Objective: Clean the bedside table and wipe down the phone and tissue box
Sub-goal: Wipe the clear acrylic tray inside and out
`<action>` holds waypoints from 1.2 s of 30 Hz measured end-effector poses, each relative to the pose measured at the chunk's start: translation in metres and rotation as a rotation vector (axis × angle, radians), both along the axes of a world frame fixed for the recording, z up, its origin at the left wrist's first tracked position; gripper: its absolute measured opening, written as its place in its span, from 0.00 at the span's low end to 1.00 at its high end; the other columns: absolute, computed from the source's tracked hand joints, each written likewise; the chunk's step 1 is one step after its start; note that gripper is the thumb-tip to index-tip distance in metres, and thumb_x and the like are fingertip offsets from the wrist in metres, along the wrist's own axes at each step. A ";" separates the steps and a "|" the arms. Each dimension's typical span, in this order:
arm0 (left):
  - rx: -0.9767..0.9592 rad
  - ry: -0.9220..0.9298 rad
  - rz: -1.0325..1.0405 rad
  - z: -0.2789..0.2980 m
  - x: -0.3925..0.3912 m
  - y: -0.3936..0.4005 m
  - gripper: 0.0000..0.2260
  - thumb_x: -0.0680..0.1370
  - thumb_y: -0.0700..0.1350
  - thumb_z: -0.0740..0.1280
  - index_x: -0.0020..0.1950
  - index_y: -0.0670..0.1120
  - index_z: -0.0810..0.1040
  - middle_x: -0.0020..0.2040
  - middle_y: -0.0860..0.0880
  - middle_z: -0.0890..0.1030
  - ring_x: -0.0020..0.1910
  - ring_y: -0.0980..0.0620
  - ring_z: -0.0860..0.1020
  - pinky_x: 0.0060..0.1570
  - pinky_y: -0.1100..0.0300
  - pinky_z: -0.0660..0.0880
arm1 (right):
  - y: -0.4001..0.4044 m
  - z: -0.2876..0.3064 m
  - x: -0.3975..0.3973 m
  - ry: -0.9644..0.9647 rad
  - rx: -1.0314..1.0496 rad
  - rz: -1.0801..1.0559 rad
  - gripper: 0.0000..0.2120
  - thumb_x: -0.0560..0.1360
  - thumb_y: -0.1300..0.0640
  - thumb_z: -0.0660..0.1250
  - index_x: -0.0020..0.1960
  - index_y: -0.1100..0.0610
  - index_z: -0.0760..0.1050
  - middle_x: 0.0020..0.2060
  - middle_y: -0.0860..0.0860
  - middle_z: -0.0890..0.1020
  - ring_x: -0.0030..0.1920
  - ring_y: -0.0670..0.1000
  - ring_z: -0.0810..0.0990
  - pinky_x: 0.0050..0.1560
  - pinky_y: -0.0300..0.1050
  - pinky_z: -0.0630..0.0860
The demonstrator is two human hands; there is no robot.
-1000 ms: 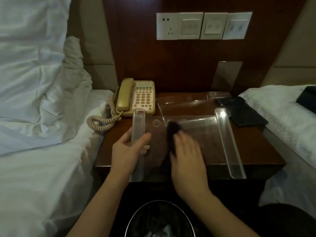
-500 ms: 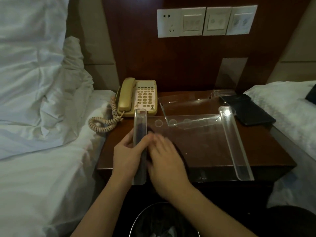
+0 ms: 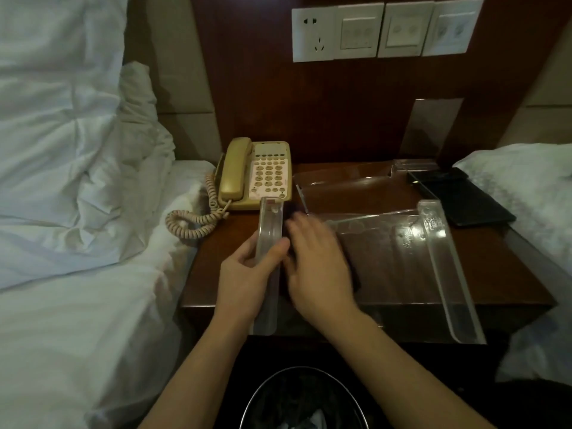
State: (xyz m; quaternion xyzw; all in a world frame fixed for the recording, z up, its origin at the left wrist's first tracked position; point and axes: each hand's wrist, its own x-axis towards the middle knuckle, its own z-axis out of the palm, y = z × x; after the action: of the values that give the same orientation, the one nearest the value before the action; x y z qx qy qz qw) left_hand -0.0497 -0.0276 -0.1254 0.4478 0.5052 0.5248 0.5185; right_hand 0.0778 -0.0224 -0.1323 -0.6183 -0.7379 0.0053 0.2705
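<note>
Left hand (image 3: pixel 244 274) fingers grasping clear acrylic box (image 3: pixel 387 261) wall, right hand (image 3: pixel 318 261) flat, blurred

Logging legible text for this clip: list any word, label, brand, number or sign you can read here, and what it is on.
None can be read.
Phone: keypad markings and small print on its face, too small and blurred.
Clear acrylic box: a pale label on its right wall, blurred.
Wall switch panels: faint round markings, no readable text.
</note>
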 end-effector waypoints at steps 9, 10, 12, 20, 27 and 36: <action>0.015 -0.010 0.064 0.001 0.002 -0.002 0.17 0.79 0.51 0.70 0.66 0.46 0.81 0.48 0.54 0.87 0.46 0.62 0.84 0.38 0.73 0.75 | -0.032 -0.014 0.007 0.115 -0.072 0.274 0.27 0.77 0.56 0.67 0.75 0.49 0.66 0.73 0.43 0.68 0.75 0.43 0.60 0.78 0.45 0.54; 0.026 -0.004 0.059 0.000 0.001 -0.003 0.16 0.79 0.51 0.70 0.65 0.48 0.82 0.47 0.55 0.87 0.45 0.63 0.84 0.38 0.73 0.75 | -0.025 -0.012 0.004 0.163 -0.047 0.221 0.27 0.77 0.56 0.67 0.75 0.49 0.67 0.73 0.44 0.69 0.75 0.43 0.61 0.78 0.47 0.56; 0.026 0.016 0.046 0.000 0.001 -0.003 0.17 0.79 0.53 0.69 0.66 0.49 0.82 0.49 0.56 0.87 0.47 0.62 0.84 0.39 0.72 0.75 | -0.003 -0.004 -0.003 0.207 0.010 0.086 0.27 0.79 0.56 0.66 0.77 0.50 0.64 0.75 0.46 0.66 0.77 0.45 0.58 0.78 0.48 0.54; -0.018 -0.019 0.019 0.002 -0.003 -0.002 0.15 0.80 0.49 0.69 0.66 0.46 0.81 0.48 0.55 0.87 0.45 0.62 0.84 0.38 0.72 0.75 | -0.025 -0.011 -0.010 -0.008 -0.068 0.260 0.30 0.79 0.50 0.63 0.79 0.52 0.60 0.77 0.49 0.65 0.78 0.48 0.59 0.78 0.51 0.57; -0.058 -0.103 0.043 0.004 -0.001 -0.002 0.11 0.80 0.49 0.69 0.61 0.49 0.81 0.47 0.38 0.86 0.37 0.53 0.84 0.38 0.64 0.81 | -0.041 -0.013 0.074 0.184 -0.038 -0.282 0.27 0.81 0.54 0.61 0.79 0.53 0.59 0.78 0.49 0.62 0.77 0.49 0.59 0.77 0.50 0.57; -0.034 -0.054 0.055 0.001 0.007 -0.001 0.22 0.78 0.53 0.71 0.70 0.47 0.77 0.44 0.44 0.87 0.40 0.50 0.86 0.38 0.64 0.81 | -0.075 -0.029 0.058 0.164 -0.022 -0.301 0.25 0.80 0.56 0.63 0.77 0.55 0.64 0.75 0.49 0.66 0.77 0.50 0.60 0.77 0.48 0.56</action>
State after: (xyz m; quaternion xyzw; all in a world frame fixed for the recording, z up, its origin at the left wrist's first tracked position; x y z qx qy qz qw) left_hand -0.0431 -0.0287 -0.1240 0.4107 0.5121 0.5419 0.5248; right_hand 0.1355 -0.0974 -0.1618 -0.7223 -0.6122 0.0231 0.3209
